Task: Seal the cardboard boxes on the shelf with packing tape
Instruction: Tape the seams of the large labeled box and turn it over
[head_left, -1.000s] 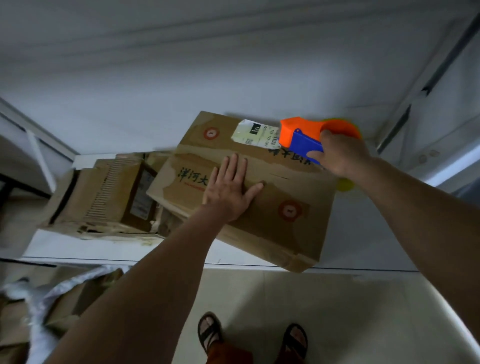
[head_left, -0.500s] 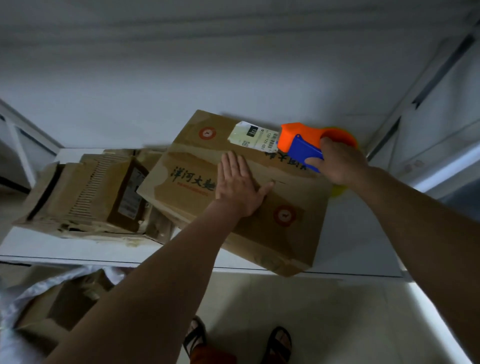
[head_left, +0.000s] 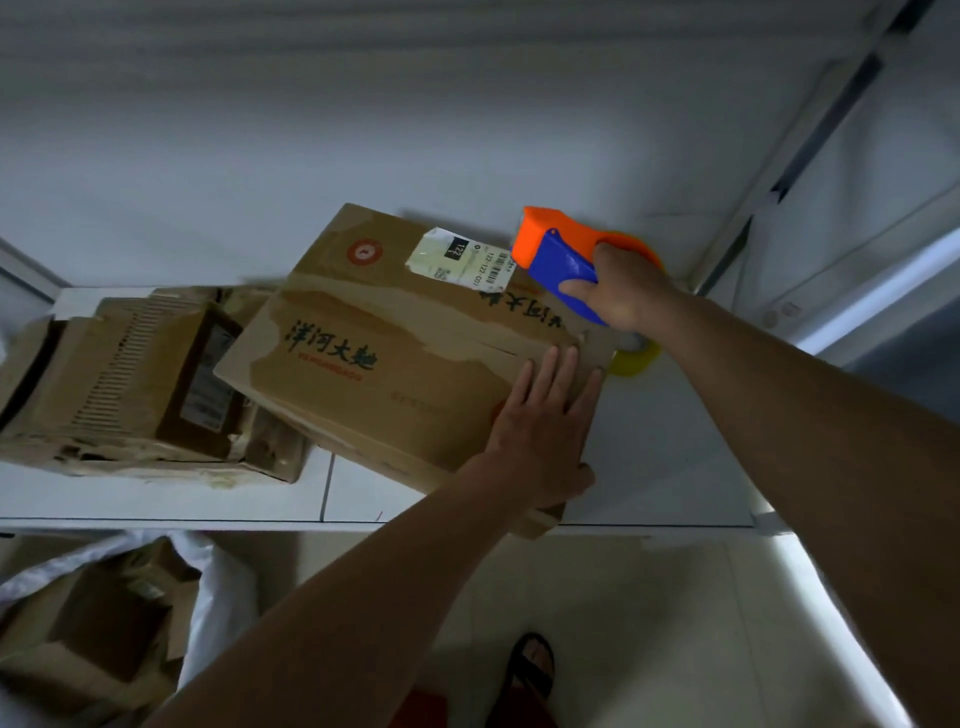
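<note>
My right hand (head_left: 621, 291) is gripping the orange-and-blue tape dispenser (head_left: 558, 254) at the right end of the printed brown cardboard box (head_left: 395, 353) on the white shelf (head_left: 649, 467) — my left hand (head_left: 540, 426) is pressing flat beside it, the seam running leftward.

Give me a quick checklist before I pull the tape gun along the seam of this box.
1. Brown printed cardboard box held down: ok, the left hand presses flat on its right end.
2. Orange and blue tape dispenser gripped: ok, the right hand holds it.
3. Yellowish tape roll at the box's right edge: ok.
4. Tape stuck to the box: cannot tell, the contact is hidden.
5. Flaps shut: ok, the centre seam looks closed.
6. Box fully on the white shelf: not ok, its near corner reaches past the front edge.
</note>
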